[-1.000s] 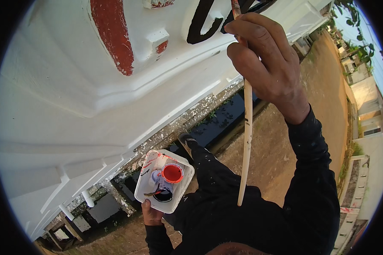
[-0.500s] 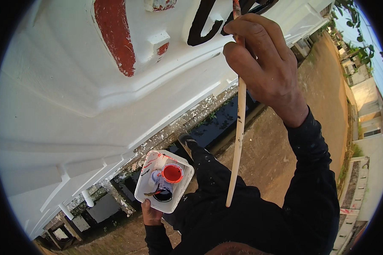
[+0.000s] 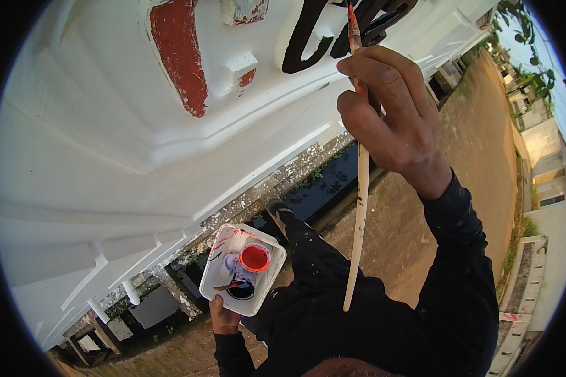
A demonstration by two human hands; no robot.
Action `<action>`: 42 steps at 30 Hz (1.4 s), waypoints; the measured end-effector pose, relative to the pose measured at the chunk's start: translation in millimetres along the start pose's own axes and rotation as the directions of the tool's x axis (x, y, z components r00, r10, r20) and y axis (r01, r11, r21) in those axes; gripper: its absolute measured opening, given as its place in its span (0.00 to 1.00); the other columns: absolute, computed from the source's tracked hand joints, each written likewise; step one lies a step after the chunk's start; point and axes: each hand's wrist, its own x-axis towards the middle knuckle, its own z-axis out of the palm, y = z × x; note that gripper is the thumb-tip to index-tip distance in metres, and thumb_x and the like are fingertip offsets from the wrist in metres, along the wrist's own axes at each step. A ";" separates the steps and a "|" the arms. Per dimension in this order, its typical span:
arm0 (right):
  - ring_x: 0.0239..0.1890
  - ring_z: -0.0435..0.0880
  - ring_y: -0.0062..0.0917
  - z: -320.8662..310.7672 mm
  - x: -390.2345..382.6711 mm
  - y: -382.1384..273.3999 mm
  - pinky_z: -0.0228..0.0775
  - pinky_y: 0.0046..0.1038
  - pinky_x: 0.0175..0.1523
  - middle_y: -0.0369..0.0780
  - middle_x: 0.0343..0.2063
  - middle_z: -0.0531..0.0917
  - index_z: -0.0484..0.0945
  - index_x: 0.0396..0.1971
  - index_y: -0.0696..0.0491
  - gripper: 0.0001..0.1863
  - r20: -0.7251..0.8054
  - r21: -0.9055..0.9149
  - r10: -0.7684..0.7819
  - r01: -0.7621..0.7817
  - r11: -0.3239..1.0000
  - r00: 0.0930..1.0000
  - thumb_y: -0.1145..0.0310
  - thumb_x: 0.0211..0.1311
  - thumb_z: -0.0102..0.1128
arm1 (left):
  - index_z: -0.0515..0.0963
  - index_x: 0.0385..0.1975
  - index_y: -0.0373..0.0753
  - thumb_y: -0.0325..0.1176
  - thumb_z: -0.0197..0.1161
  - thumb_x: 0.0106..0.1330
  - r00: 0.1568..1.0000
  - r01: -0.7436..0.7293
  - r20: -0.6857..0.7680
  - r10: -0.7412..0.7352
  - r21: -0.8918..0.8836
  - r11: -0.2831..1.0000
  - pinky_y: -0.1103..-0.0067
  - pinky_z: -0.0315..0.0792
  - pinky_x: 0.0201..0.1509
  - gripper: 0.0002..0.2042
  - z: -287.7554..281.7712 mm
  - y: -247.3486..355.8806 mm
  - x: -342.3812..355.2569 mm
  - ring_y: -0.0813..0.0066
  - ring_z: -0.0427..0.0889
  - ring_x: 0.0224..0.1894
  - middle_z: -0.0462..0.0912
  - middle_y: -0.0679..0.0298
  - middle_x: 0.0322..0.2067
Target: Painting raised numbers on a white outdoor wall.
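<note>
My right hand (image 3: 396, 119) grips a long, pale-handled paintbrush (image 3: 360, 207) near its ferrule, with the red-stained tip up against the black painted lettering (image 3: 307, 60) on the white raised wall (image 3: 107, 157). A faded red shape (image 3: 179, 56) is left of the lettering. Low in the view, my left hand (image 3: 225, 320) holds a white plastic tray (image 3: 267, 295) by its near edge. Inside it are a red paint cup (image 3: 254, 256), a dark paint container (image 3: 241, 290) and a smaller brush lying across it.
A mottled concrete ledge (image 3: 251, 188) runs along the wall's foot above a channel of dark water (image 3: 324, 182), near my foot (image 3: 277, 208). A dirt road (image 3: 478, 144) runs along the right, with pale low walls (image 3: 544, 251), buildings and leafy branches beyond.
My right hand and brush sit a little lower in the view, as does the lettering. The brush's lower end has swung slightly right since half a second ago. My left hand holds steady.
</note>
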 end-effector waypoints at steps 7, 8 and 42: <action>0.47 0.82 0.32 7.1 1.1 1.4 0.82 0.26 0.42 0.39 0.36 0.79 0.70 0.24 0.48 0.11 -0.036 0.017 -0.007 0.007 1.000 0.999 0.79 0.48 0.63 | 0.64 0.66 0.38 0.50 0.70 0.58 0.999 0.012 0.030 -0.012 -0.004 1.000 0.62 0.66 0.69 0.39 -0.7 0.3 1.2 0.59 0.74 0.61 0.74 0.58 0.60; 0.47 0.82 0.32 7.6 1.9 1.4 0.82 0.26 0.42 0.39 0.36 0.79 0.70 0.24 0.48 0.11 -0.037 0.033 0.007 -0.006 0.999 0.999 0.79 0.48 0.63 | 0.64 0.66 0.38 0.50 0.70 0.58 0.999 0.013 0.030 -0.013 -0.005 1.000 0.62 0.66 0.69 0.39 1.4 0.3 1.3 0.59 0.74 0.61 0.74 0.58 0.60; 0.46 0.80 0.32 22.9 1.3 -4.1 0.79 0.25 0.38 0.40 0.38 0.78 0.73 0.27 0.48 0.09 0.009 0.061 0.043 -0.043 0.997 0.999 0.80 0.53 0.61 | 0.64 0.67 0.39 0.50 0.70 0.58 1.000 0.008 -0.015 -0.008 0.009 1.000 0.63 0.66 0.68 0.39 -9.0 -2.2 -0.9 0.59 0.74 0.61 0.75 0.58 0.60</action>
